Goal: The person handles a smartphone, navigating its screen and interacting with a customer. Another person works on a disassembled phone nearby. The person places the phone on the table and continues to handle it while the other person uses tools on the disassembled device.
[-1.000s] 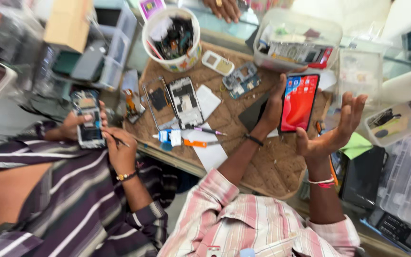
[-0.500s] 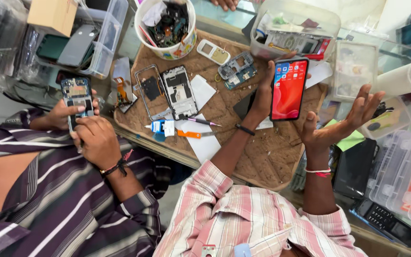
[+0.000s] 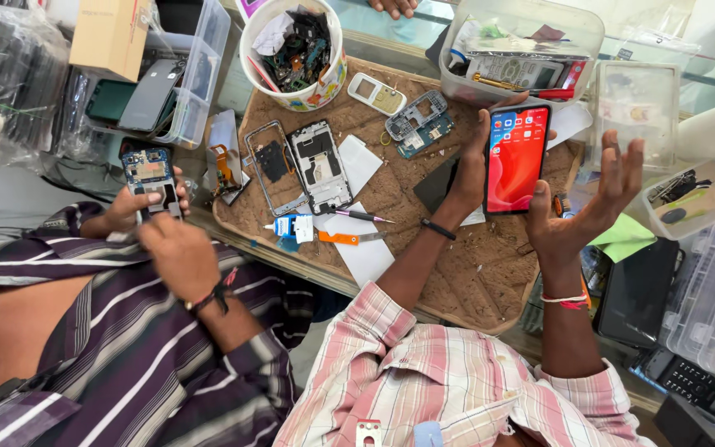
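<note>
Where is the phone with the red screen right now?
In the head view, the red-screened phone is upright in the left hand, right of centre over the cork work board, beside the open right hand.

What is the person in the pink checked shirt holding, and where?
The left hand holds a lit smartphone by its left long edge. The right hand is open, holding nothing.

Workbench clutter around a cork mat

A cork mat (image 3: 473, 281) bore two stripped phone frames (image 3: 304, 165), a white tub (image 3: 291, 50) of scrap parts, and paper sheets (image 3: 366, 257); clear plastic boxes (image 3: 523, 41) stood nearby.
</note>
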Tool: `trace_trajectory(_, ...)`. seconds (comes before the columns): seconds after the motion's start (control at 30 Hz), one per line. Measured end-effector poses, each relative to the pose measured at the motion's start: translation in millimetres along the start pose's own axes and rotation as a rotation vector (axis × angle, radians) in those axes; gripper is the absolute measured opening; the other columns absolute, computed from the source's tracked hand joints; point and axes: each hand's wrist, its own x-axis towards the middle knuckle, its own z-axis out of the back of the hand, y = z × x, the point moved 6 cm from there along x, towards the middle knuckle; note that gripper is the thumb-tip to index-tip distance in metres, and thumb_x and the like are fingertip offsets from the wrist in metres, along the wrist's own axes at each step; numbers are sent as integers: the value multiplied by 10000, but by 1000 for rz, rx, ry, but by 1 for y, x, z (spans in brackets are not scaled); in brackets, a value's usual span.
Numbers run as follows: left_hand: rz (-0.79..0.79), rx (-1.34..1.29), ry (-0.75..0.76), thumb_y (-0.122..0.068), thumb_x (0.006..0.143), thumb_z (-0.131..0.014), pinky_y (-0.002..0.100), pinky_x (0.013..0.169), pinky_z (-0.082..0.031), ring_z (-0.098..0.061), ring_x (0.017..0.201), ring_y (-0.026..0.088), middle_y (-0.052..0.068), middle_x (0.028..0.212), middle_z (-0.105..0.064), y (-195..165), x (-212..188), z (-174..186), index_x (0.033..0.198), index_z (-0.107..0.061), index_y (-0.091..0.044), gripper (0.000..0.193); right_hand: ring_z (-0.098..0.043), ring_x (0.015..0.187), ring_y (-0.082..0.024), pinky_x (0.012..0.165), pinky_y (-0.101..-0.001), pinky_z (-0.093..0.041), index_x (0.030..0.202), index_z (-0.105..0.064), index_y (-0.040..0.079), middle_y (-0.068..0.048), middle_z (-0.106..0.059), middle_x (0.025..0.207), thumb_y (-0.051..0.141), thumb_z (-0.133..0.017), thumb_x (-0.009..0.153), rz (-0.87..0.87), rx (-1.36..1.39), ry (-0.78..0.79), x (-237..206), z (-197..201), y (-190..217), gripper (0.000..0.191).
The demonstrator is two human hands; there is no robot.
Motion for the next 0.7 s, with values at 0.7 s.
trace_trajectory(0.7,-88,67,-55,-489,1280,-285,350,1120,-492,-615,1252,243,208,1410,-589,14,-6,27,1491,-447,22,576,-223,1583,-336,1325,-491,-220,1688,-196,132,-166,-213,1703,566,-638,1027,56,-85,42,-36,1,9,906)
